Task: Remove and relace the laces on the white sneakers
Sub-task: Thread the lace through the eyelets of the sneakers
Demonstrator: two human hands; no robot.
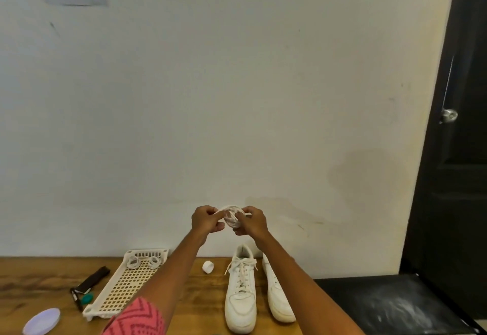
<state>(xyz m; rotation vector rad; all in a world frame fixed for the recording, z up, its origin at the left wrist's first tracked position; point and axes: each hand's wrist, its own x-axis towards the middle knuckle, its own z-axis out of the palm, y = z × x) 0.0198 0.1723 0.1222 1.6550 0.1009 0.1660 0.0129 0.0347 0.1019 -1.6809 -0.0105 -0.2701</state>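
Grip: 2 hands (207,220) (251,222) pinch 1 coiled lace (232,216) — 2 sneakers (241,292) (276,292) below.

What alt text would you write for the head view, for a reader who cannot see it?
Both raised hands, left hand and right hand, hold a coiled white shoelace above two white leather sneakers on a brown wooden table. A white plastic lattice tray holds more coiled laces.

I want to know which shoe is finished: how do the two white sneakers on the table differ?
The left sneaker has a lace threaded through its eyelets, ends loose; the right sneaker shows bare eyelets. The left sneaker is seen from above, while the right sneaker leans to show its side. Both are white, toes toward the camera.
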